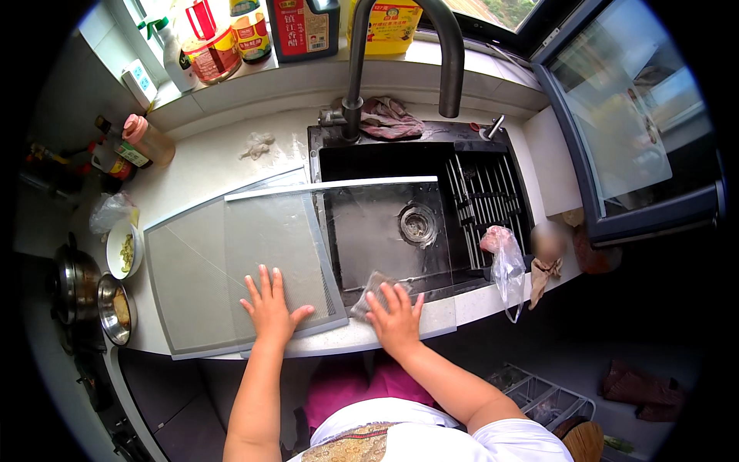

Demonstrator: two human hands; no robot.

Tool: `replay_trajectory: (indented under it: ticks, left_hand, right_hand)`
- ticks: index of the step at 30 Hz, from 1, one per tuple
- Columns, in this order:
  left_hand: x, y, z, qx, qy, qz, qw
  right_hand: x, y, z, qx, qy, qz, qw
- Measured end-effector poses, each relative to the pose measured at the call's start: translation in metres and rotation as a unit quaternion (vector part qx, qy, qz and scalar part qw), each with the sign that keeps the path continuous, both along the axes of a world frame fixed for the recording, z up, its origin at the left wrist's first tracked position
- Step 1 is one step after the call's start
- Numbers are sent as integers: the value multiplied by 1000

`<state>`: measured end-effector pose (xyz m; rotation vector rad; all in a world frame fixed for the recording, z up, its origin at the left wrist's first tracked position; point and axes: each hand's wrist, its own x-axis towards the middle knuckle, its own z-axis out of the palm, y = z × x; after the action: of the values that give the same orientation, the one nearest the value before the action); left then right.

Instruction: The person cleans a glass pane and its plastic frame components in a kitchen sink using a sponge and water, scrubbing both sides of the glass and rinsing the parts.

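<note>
Along the bench's near edge, the clear panel spanning sink and mesh screen could slide or tip if the right hand, fingers spread over a grey cloth, pushes harder than the flat, splayed left hand steadies.

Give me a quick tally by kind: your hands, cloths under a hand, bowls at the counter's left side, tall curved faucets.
Hands: 2 (left hand, right hand)
Cloth: 1
Bowls: 2 (white bowl, metal bowl)
Tall curved faucet: 1
Total: 6
</note>
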<state>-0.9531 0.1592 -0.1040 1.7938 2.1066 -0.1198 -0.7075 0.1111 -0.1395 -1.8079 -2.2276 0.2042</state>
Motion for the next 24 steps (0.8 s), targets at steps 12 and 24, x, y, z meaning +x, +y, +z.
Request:
replay_trajectory:
  ticks: [12,24]
  left_hand:
    - [2,2,4,-9,-7,-2,1000]
    - [72,25,41,-22,-17,-15,999]
  right_hand:
    - [94,173,-23,19,-60,-154,986]
    - [123,179,-38,-9,283,-201,938]
